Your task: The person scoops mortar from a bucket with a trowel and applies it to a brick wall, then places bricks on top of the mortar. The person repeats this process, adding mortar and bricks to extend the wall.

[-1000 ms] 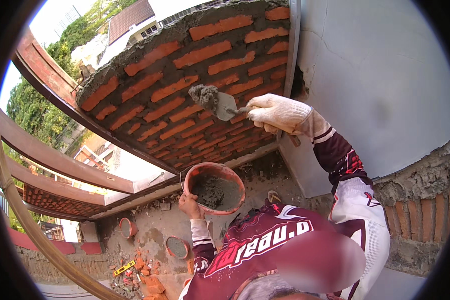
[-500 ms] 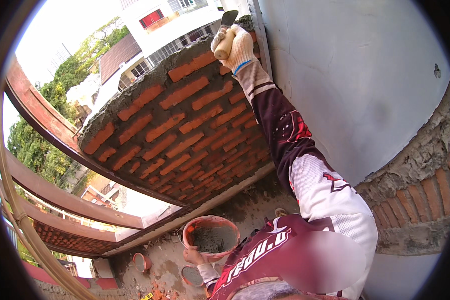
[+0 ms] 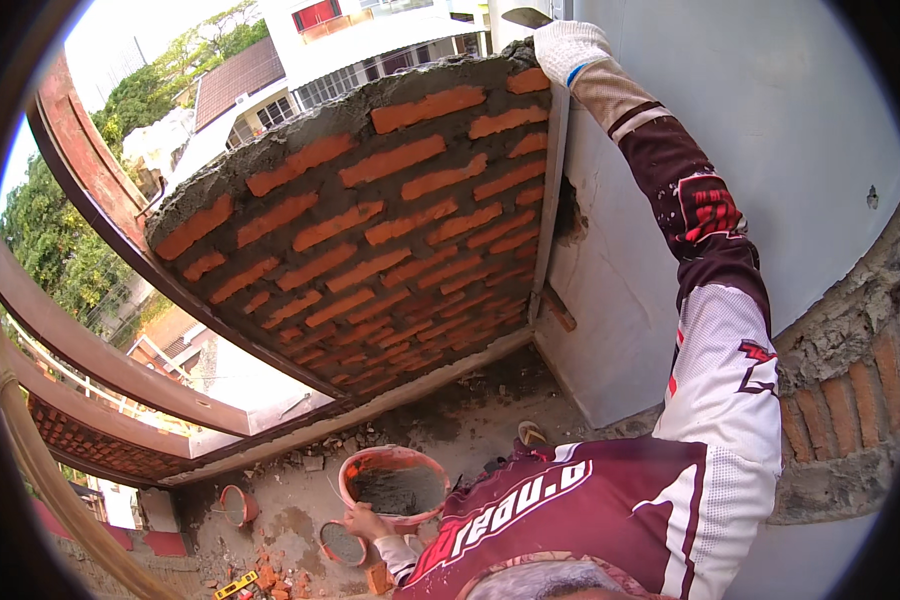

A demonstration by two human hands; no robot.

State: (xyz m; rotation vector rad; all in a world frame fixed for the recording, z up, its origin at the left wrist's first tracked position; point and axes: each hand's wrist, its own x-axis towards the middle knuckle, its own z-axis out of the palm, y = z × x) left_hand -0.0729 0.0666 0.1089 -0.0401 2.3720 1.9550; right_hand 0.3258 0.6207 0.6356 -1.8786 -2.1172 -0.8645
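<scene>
My right hand [image 3: 573, 52], in a white knit glove, is closed on a trowel [image 3: 527, 17] at the top right end of a brick wall [image 3: 390, 230]. Its blade juts out to the left of the glove, just above the wet mortar [image 3: 517, 55] along the wall's top; the handle is hidden behind the hand. Low down, my bare left hand [image 3: 365, 522] grips the near left rim of an orange bucket [image 3: 346, 478]. Grey mortar [image 3: 402, 491] lies in the bucket.
A pale grey panel [image 3: 660, 250] rises right of the wall. Reddish metal beams [image 3: 120, 350] cross the left side. On the floor stand a small bucket [image 3: 236, 505] and a round container [image 3: 342, 543], near broken brick pieces [image 3: 282, 578] and a yellow level [image 3: 236, 585].
My right hand has moved right with the trowel and turned, so the handle no longer shows. My left hand stays on the bucket, which now appears lower and farther left.
</scene>
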